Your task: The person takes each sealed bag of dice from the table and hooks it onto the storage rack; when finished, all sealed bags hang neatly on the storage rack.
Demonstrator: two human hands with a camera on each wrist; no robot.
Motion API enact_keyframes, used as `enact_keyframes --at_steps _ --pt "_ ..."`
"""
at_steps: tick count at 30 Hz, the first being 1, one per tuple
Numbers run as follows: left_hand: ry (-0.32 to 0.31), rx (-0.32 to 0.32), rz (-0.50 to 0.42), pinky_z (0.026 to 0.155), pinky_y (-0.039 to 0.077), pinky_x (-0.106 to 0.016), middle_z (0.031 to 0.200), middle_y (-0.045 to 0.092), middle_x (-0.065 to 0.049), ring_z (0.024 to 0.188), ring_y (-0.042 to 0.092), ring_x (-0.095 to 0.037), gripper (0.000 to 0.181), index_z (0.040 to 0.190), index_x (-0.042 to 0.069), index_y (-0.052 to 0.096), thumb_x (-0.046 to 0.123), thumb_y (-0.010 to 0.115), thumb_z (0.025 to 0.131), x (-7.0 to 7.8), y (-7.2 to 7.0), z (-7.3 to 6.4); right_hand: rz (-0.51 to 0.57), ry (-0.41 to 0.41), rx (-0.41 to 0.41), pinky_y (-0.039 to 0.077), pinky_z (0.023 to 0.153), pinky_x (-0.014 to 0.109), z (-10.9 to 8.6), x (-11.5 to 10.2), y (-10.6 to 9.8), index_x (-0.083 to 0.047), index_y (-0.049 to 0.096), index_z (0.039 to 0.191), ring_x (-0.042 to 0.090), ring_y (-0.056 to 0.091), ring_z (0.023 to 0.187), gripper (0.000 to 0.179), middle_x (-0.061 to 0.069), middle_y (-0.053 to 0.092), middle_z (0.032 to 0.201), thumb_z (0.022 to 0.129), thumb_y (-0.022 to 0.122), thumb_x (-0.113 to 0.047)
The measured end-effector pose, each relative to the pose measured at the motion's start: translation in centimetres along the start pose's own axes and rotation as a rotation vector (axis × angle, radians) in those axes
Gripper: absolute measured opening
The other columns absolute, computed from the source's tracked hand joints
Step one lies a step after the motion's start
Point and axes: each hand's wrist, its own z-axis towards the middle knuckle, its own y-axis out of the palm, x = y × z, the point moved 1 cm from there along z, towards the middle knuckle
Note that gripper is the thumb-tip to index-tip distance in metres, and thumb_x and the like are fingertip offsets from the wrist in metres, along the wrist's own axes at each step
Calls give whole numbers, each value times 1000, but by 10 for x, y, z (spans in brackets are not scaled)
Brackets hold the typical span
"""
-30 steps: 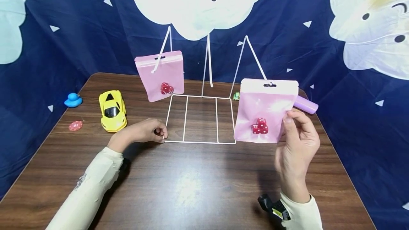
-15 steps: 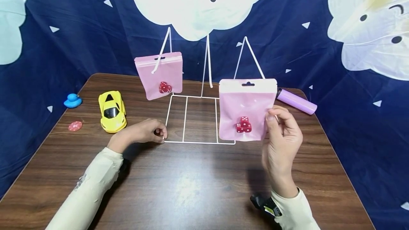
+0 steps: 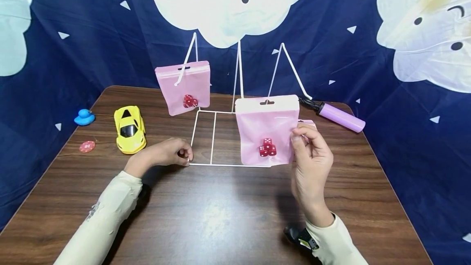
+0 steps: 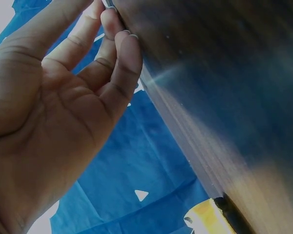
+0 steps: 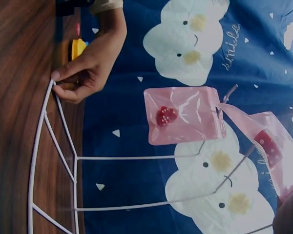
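right hand (image 3: 312, 169) pinches one bag (image 3: 254, 126) — left (image 3: 169, 151), one rack (image 3: 229, 165).

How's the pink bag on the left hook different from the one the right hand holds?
The hanging bag dangles from the left hook; the held bag is pinched by the right hand. The held bag's top looks whitish, the hanging bag's pinker. Both hold red dice.

A dark blue cloth (image 3: 92, 23) with smiling white clouds (image 3: 228, 15) hangs behind the shiny brown wooden desk (image 3: 257, 224).
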Motion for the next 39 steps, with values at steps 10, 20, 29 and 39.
enact_keyframes --at_steps 10,20,29,39 --pt "-9 1 -4 75 46 -30 85 61 4 82 55 -14 12 90 10 74 4 84 89 1 -1 -1 7 3 -32 53 84 20 -6 8 10 9 76 104 18 59 105 10 12 65 110 97 70 13" --pt "1 16 16 76 47 -31 84 61 5 82 56 -13 13 88 12 74 5 86 88 -3 1 -3 19 24 -48 51 78 19 -9 12 22 1 78 103 11 59 87 11 8 65 103 97 73 9" --pt "13 9 14 76 47 -31 86 62 5 83 56 -13 13 89 11 74 5 86 87 -1 2 0 41 51 -57 53 83 19 -13 16 27 -2 78 101 12 62 92 13 8 66 105 97 74 8" --pt "10 5 2 75 47 -31 84 61 5 81 55 -14 13 88 11 74 5 85 87 -2 1 3 16 80 -59 52 83 19 -12 19 26 -1 78 105 12 61 94 19 8 65 106 98 67 14"
